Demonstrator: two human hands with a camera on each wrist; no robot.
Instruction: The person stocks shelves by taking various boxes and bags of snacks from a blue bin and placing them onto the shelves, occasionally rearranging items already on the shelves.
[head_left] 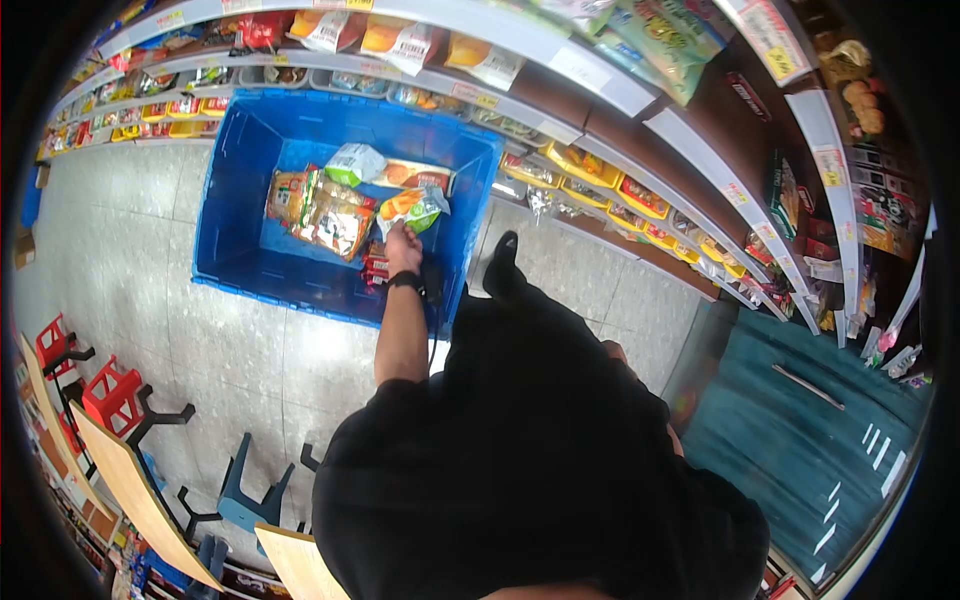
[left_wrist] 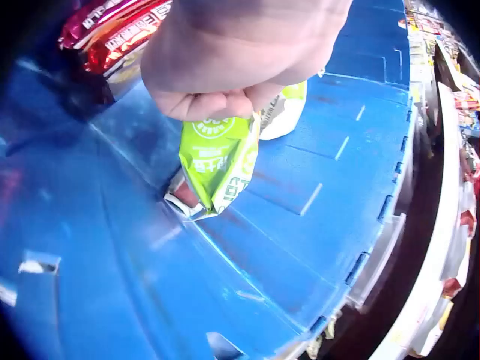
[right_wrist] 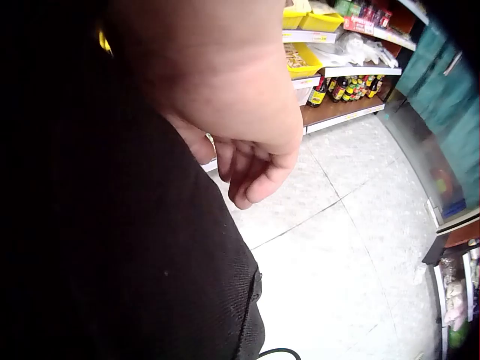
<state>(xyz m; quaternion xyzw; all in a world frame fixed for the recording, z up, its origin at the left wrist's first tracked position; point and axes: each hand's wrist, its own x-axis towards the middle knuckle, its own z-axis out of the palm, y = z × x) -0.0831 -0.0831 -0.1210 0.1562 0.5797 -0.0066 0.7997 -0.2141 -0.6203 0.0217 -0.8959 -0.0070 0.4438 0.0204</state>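
Observation:
Inside the blue crate (head_left: 225, 235), my left hand (head_left: 403, 248) is lowered toward the near right corner. Its curled fingers pinch the edge of a green, white and orange snack bag (head_left: 425, 208), whose green end (left_wrist: 217, 157) hangs below the fingers in the left wrist view. Red packets (head_left: 375, 268) lie right beside this hand. To the left are clear bags of brown food (head_left: 335, 215), and behind is a white and green bag (head_left: 355, 163). My right hand (right_wrist: 240, 135) hangs beside the black clothing, fingers loosely curled and holding nothing.
Shelves of packaged goods (head_left: 640, 195) run along the far side and right, close to the crate. A teal surface (head_left: 800, 430) is at the right. Red stools (head_left: 112, 393), a blue-grey stool (head_left: 250, 495) and wooden tabletops (head_left: 140, 490) stand at the lower left.

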